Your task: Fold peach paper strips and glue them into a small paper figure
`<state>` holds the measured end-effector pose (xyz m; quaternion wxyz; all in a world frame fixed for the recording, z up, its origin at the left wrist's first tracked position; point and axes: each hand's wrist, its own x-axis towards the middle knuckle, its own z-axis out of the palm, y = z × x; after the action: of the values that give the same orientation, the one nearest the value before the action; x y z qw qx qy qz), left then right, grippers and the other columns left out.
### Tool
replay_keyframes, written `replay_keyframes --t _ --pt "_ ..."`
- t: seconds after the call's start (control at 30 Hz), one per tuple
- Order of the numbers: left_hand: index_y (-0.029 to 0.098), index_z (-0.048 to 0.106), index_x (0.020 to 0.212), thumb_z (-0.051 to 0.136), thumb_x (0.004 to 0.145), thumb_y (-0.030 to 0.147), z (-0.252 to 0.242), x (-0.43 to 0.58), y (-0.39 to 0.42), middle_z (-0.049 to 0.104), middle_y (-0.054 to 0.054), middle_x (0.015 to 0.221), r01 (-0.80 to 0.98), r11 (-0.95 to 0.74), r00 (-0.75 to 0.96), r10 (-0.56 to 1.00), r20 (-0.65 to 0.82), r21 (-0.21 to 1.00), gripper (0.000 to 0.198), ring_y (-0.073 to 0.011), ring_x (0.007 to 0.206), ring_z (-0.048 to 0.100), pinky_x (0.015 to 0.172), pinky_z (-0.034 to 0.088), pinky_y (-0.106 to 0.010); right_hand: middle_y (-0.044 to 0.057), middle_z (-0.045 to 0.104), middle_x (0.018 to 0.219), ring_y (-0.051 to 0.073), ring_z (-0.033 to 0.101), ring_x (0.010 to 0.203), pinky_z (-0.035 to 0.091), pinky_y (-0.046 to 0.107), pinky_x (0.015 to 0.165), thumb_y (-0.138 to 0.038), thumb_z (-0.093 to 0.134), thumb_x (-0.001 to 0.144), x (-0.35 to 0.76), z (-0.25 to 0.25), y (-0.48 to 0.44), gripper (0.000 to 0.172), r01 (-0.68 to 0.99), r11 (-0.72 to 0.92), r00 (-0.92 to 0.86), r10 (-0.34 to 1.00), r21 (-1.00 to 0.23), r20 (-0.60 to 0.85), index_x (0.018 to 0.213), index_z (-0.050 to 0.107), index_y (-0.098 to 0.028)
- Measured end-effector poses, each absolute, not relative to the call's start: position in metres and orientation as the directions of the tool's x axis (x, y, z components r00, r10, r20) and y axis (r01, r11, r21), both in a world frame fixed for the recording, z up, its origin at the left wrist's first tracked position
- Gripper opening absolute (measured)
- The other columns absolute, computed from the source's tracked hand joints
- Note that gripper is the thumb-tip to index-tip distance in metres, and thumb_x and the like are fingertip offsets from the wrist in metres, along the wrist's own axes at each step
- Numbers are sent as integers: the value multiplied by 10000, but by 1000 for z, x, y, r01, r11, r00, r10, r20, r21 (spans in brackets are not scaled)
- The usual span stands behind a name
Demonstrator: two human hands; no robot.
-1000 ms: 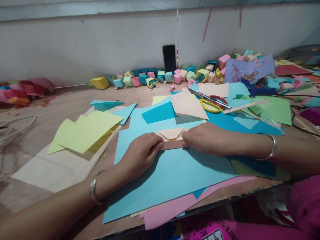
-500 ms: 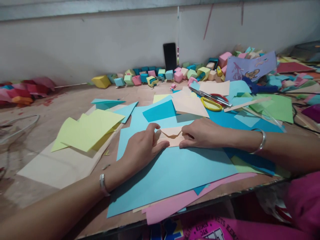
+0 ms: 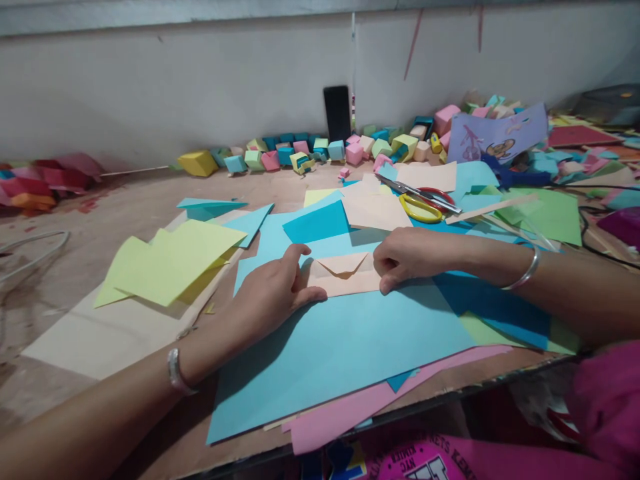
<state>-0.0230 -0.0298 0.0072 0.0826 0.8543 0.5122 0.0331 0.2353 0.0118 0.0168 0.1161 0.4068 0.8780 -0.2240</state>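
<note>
A folded peach paper (image 3: pixel 346 281) lies on a large light-blue sheet (image 3: pixel 340 353), a pointed flap showing along its top. At its left end is my left hand (image 3: pixel 277 283), the thumb along the lower edge and the index finger bent near the upper corner; the other fingers are partly hidden. My right hand (image 3: pixel 407 257) has its fingers curled and its thumb against the right end of the same paper. Behind it rest a peach sheet (image 3: pixel 377 208) and a darker blue piece (image 3: pixel 317 222).
Scissors with a yellow and a red handle (image 3: pixel 423 200) lie behind my right hand. Yellow sheets (image 3: pixel 175 260) are stacked on the left. Small paper boxes (image 3: pixel 285 156) line the wall, with a black phone (image 3: pixel 338 113) leaning there. Pink paper (image 3: pixel 340 421) overhangs the front table edge.
My right hand has slid rightward along the folded paper to its end, and my left hand has shifted slightly left. More of the paper and its flap now shows between them.
</note>
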Motion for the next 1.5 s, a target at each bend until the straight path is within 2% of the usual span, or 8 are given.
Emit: replay_keyframes --t 0.3,0.43,0.53,0.63,0.87,1.0,1.17,1.5 --pt "210 483 1039 617 830 416 3 -43 -14 579 40 665 838 -493 526 843 -107 234 323 -124 508 495 467 263 -242 -26 579 612 90 472 575 273 240 550 -343 672 770 242 17 20 205 713 538 -701 553 -451 -449 702 585 -170" --pt "195 573 854 502 896 240 8 -29 -33 613 -55 860 792 -603 593 796 120 90 94 -208 792 536 658 382 -323 -31 569 601 92 463 561 269 239 535 -390 685 758 243 14 23 239 706 539 -708 551 -459 -442 710 592 -176" --pt "214 603 1116 392 969 278 4 -13 -52 590 -87 1020 612 -791 777 598 196 -12 265 -242 922 482 816 372 -394 -35 567 600 95 468 569 267 242 538 -401 692 751 242 13 23 244 699 557 -715 550 -448 -431 715 597 -179" --pt "255 405 1406 385 888 631 -4 -4 -59 555 -88 1023 528 -849 844 526 103 10 641 -264 943 457 816 358 -405 -32 571 615 97 467 586 262 246 550 -376 698 747 241 15 21 227 700 583 -714 564 -413 -415 711 601 -174" --pt "272 448 1382 379 806 734 0 0 -54 569 -79 979 552 -833 833 553 -16 -44 742 -275 912 459 769 320 -397 -27 568 616 102 470 584 252 246 547 -344 690 758 239 19 18 200 704 591 -710 570 -394 -413 704 598 -174" --pt "160 571 1229 513 772 709 14 0 -68 628 -87 924 587 -795 793 602 -89 -150 717 -275 850 513 772 338 -421 -38 546 604 92 449 570 244 246 544 -318 700 761 238 20 18 215 697 596 -717 570 -399 -401 675 567 -172" --pt "161 676 750 495 773 734 28 -5 -85 627 -100 715 601 -755 755 644 -123 -262 601 -291 670 543 606 341 -411 -41 533 608 90 449 573 240 242 539 -328 699 768 240 18 19 238 692 589 -721 549 -417 -423 680 542 -173" --pt "185 599 546 309 856 728 13 -24 -83 542 -104 554 650 -613 655 752 -77 -450 689 -270 587 508 654 381 -473 -45 545 633 82 473 580 261 221 526 -258 667 798 244 22 18 143 636 627 -770 477 -450 -424 732 571 -175"
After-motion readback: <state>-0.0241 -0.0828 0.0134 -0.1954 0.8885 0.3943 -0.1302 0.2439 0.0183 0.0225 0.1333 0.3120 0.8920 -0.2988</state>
